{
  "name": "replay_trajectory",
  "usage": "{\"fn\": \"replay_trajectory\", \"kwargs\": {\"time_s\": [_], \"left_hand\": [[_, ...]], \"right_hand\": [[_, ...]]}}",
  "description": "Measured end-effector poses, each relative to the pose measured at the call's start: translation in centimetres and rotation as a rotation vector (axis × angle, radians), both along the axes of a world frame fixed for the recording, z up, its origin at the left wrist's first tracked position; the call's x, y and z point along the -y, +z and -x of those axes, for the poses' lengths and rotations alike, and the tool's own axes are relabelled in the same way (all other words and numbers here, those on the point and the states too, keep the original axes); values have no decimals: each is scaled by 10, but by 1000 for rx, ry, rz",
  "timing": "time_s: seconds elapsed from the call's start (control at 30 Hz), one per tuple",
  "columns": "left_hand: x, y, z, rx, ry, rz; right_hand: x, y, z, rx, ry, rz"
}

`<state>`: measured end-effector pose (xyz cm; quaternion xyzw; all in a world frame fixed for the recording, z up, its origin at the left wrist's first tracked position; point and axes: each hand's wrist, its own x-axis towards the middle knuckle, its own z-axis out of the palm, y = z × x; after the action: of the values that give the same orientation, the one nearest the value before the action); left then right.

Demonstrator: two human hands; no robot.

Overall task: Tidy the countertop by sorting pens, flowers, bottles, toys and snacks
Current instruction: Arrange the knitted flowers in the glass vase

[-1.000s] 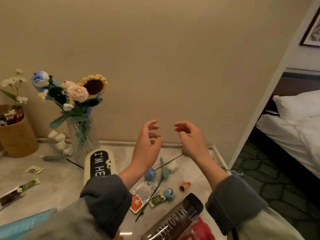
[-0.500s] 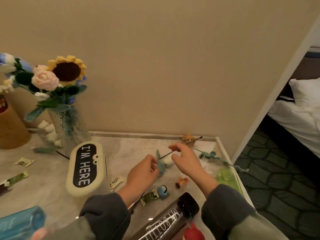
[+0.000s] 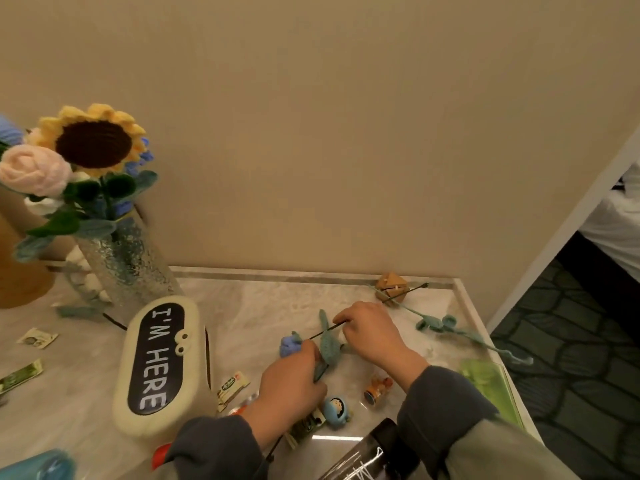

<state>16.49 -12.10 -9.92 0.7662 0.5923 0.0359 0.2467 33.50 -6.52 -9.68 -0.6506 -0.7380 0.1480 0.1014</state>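
Both hands pinched loose crochet stems on the counter: right hand on a wire stem running up-right toward the wall, left hand nearer its lower end

Both hands are down on the marble countertop, right of the pencil case lettered "I'M HERE". The right hand pinches a thin dark flower stem; the left hand grips the teal leaf just beside it. A vase of knitted flowers stands behind the pencil case.
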Motion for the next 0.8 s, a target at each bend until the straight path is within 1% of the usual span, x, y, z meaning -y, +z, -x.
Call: {"fn": "replay_trajectory", "kwargs": {"time_s": [0.07,0.13,0.27,0.4,0.47,0.63,0.7,0.8], "left_hand": [[-1,2,0,89,28,-2],[-2,5,2,172,52,-27],[1,21,6,298,100,-53],[7,42,14,447,156,-102],[9,50,20,526,182,-123],[19,70,45,725,303,-210],[25,76,50,773,328,-221],[35,82,69,863,423,-253]], "right_hand": [[-4,1,-1,-21,-6,-40],[-5,4,-2,-80,-5,-91],[-5,24,3,-279,-42,-220],[-1,58,16,-501,-116,-391],[2,77,23,-621,-136,-446],[20,115,57,-841,-109,-493],[25,118,67,-895,-100,-478],[30,125,92,-942,-54,-486]]}}
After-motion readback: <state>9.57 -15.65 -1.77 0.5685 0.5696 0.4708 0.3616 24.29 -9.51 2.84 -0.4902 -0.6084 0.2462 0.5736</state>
